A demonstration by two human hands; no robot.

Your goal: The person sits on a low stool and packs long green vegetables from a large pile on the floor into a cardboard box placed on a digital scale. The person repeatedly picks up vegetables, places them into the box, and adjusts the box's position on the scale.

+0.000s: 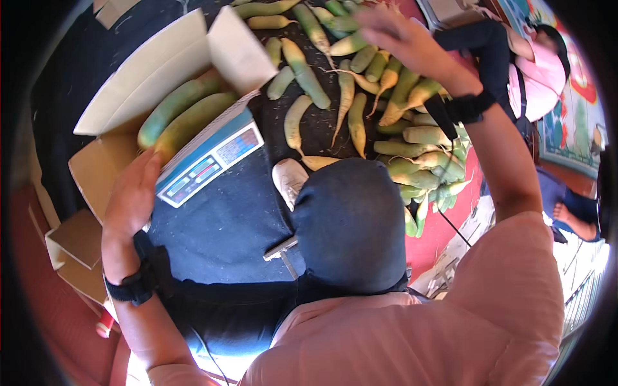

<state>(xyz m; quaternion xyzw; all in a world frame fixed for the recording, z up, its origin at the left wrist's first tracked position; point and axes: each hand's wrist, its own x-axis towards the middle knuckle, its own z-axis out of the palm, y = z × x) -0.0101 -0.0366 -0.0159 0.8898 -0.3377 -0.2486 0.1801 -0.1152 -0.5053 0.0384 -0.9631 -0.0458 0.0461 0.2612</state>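
Observation:
An open cardboard box [145, 67] holds a few large green radishes [193, 118] and appears to rest on a blue-and-white digital scale [212, 161]. At the box's near left corner is my left hand [133, 193], fingers together, close to the end of one radish; whether it touches the radish or the box is unclear. Up at the right, my right hand [398, 41] is raised over a heap of green radishes [396, 91], blurred, its fingers spread and no radish visible in it. Loose radishes [306, 72] lie on the dark cloth between box and heap.
More green radishes [425, 161] are piled at the right on red ground. A shoe [288, 181] and my bent knee [352, 227] are before me. Another cardboard box [77, 246] is at the left. Another person [540, 82] sits at the upper right.

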